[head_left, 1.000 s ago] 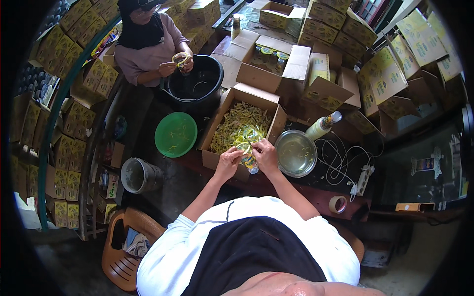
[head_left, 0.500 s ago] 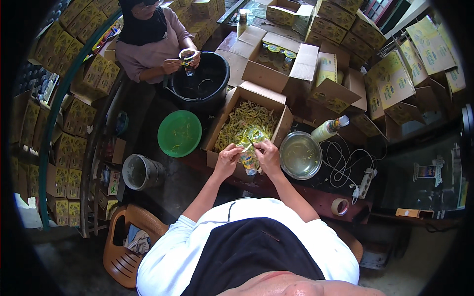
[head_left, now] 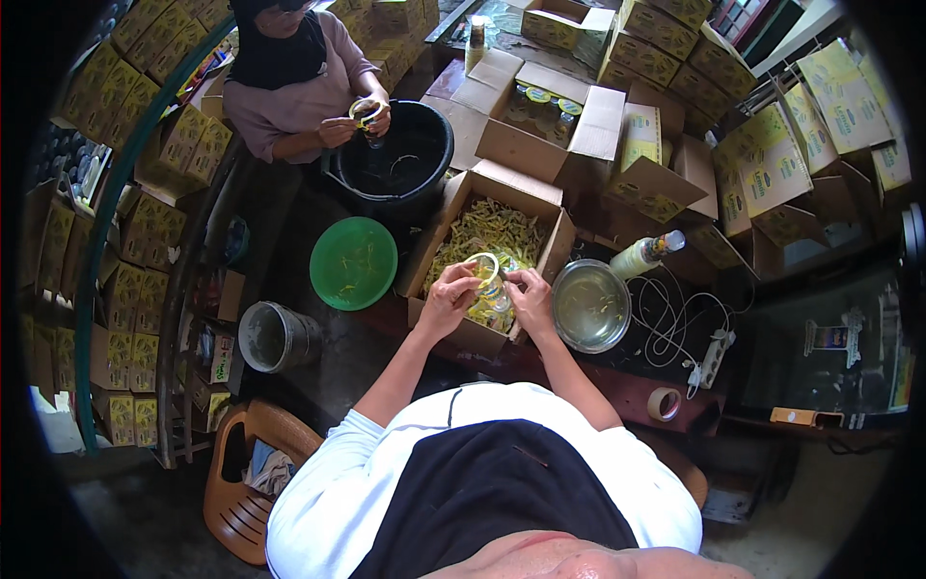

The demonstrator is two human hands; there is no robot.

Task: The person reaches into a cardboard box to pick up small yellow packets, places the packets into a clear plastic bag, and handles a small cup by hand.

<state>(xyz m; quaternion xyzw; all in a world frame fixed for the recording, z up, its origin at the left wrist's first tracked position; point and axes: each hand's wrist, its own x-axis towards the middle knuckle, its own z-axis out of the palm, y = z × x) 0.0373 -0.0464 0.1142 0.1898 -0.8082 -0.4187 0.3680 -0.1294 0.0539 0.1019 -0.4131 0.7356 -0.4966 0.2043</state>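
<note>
The left hand (head_left: 451, 292) pinches a thin pale-yellow ring (head_left: 496, 263) above an open brown cardboard box (head_left: 556, 246) of slim yellow-green strips (head_left: 497, 224), while the right hand (head_left: 529, 299), bent-fingered, its hold beyond my telling, seems to help work it, which next calls for a light, steady pinch.

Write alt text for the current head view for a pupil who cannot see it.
A person's left hand holds a pale ring above a cardboard box of yellow strips, right hand close beside it. A green basin sits left, a round bowl right; a co-worker holds another ring by a black bucket.
</note>
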